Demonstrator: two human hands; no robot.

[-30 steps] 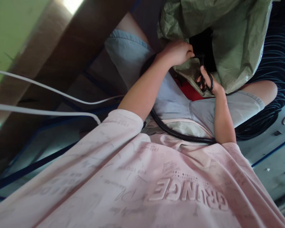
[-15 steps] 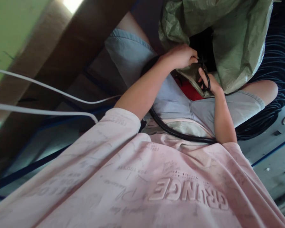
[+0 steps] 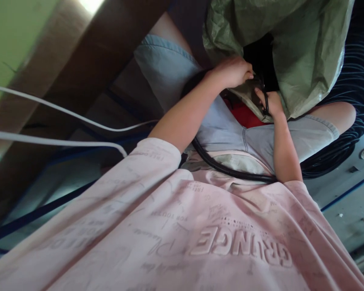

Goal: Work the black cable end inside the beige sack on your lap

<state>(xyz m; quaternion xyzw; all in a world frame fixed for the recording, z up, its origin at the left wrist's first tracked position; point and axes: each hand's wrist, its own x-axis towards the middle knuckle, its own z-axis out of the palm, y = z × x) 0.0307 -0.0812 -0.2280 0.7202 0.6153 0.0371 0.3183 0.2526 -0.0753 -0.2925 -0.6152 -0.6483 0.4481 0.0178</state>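
My left hand is closed in a pinch at the mouth of a greenish woven sack. What its fingertips hold is too small to make out. Close beside it, my right hand grips black-handled scissors, with the thumb at a handle loop. The blades point up toward the sack's dark opening and are hard to see against it. A black corrugated tube curves across my lap and passes under my left forearm.
To the right lies a big coil of black corrugated tubing. Two white cables run in from the left, by a brown beam. Something red shows between my legs, below the sack.
The scissors have turned and shifted slightly to the right with my right hand, and their handle loops look closer together. My left hand has stayed nearly in place.
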